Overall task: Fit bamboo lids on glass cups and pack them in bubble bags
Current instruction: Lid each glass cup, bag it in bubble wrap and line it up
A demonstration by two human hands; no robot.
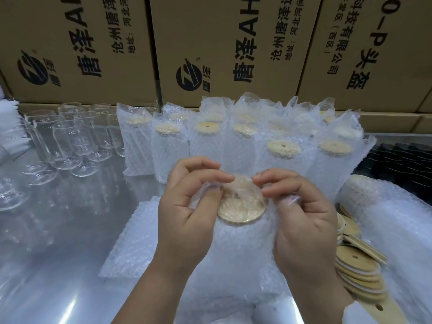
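Note:
A glass cup with a round bamboo lid stands inside a clear bubble bag at the centre of the table. My left hand pinches the bag's open top edge on the left of the lid. My right hand pinches the same edge on the right. The bag's film is drawn partly over the lid. The cup's glass body is hidden by the bag.
Several bagged, lidded cups stand in rows behind. Bare glass cups stand at the left. Loose bamboo lids are piled at the right beside a bubble wrap bundle. Flat bubble bags lie under my left arm. Cardboard cartons wall the back.

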